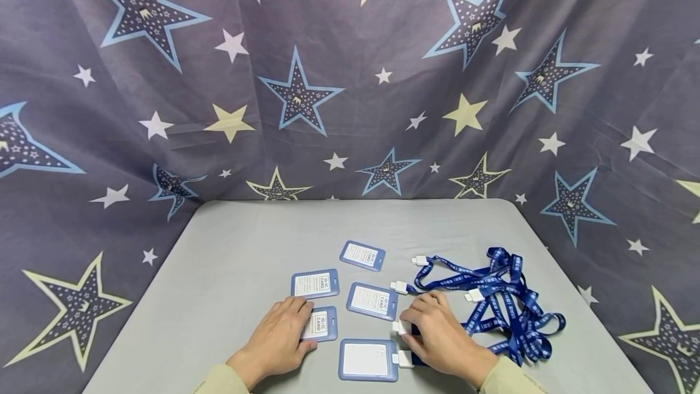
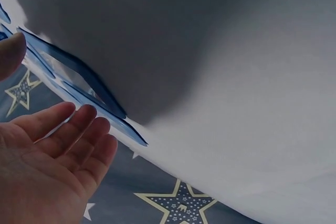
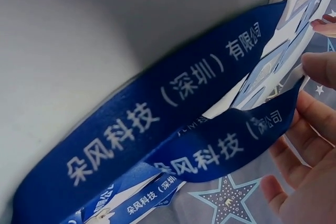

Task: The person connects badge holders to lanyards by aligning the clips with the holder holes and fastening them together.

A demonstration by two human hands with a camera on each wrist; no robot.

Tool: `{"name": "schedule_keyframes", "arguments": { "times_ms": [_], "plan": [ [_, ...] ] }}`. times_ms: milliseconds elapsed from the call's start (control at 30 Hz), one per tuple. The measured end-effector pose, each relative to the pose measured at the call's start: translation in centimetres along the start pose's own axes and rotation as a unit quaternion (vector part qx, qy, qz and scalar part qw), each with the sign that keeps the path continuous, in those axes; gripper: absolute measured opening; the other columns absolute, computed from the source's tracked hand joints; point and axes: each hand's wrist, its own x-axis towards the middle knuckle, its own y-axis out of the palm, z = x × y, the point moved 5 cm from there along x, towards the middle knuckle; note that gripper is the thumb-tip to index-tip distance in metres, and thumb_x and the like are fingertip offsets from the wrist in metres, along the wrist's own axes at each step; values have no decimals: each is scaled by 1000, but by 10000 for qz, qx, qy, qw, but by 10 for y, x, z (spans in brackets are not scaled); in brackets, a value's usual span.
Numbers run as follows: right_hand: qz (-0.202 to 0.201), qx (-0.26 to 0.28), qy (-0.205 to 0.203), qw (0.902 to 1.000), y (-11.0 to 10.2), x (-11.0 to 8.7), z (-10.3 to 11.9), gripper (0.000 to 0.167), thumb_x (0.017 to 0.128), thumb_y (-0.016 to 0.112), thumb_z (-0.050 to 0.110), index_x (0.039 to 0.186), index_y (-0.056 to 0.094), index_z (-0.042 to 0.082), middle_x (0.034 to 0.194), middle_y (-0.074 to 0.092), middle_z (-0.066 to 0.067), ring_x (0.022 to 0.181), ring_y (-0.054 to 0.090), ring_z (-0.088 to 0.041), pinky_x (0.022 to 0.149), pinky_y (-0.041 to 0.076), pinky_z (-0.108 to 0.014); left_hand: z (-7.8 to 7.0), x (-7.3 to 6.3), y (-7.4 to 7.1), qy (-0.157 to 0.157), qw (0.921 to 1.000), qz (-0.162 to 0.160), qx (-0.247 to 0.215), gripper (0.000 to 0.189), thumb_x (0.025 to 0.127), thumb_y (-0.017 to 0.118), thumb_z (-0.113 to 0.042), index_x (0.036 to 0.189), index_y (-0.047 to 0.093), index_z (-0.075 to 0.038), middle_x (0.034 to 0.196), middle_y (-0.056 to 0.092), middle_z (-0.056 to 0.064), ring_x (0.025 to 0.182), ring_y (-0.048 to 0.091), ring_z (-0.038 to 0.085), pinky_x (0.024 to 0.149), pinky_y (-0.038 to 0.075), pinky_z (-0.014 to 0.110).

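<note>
- Blue straps with white lettering make a heap of lanyards (image 1: 525, 321) on the right of the grey worktop (image 1: 219, 248).
- Right hand (image 1: 437, 333): thumb and fingers pinch one lanyard's end at its white clip (image 1: 401, 327), just beside the middle card holder (image 1: 372, 301).
- Left hand (image 1: 281, 336): relaxed, fingers fairly straight, resting over the left end of the near-left card holder (image 1: 327, 324); no firm grip shows.
- The step looks like pairing clips with slots. Best to hold the clip squarely by its sides, keep the strap flat and untwisted, and steady the holder so that its slotted end faces the clip.
- Nearest the person, the bottom card holder (image 1: 365, 360) has a second clip (image 1: 405, 359) touching its right end; whether it is hooked in, I cannot tell.
- Farther off lie the far card holder (image 1: 363, 255) and the upper-left card holder (image 1: 315, 283).
- Loose clips: a far one (image 1: 419, 260), another (image 1: 400, 287) by the middle holder's top right corner, a third (image 1: 474, 295) amid the straps.
- Obstacles: overlapping straps could snag or drag neighbours, and the right hand hides part of the nearest strap.
- Behind hangs star-printed cloth (image 1: 328, 29).
</note>
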Motion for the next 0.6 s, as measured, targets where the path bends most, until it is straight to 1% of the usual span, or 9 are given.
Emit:
{"name": "schedule_keyframes", "arguments": {
  "times_ms": [200,467,600],
  "plan": [
    [31,44,-5,10000,2,2,1,18,81,84,26,94,75,19,92,68,9,98,58,-14,103,40,-47,2,0,0,3,10000,4,50,71,86,79,-40,136,57,5,135,58,18,129,53,34,110,43,50],
    [-114,-15,-115,9999,2,4,3,19,79,85,25,93,74,18,90,66,9,95,58,-14,100,41,-45,3,0,3,-181,9995,262,-11,75,87,78,-43,140,55,5,140,57,18,133,51,36,113,40,52],
    [-50,-2,-72,10000,3,4,3,19,80,85,26,94,75,18,92,67,8,97,58,-14,101,41,-46,4,1,4,-169,9995,257,16,74,86,78,-44,139,56,4,138,57,18,131,52,35,112,41,52]
  ]
}}
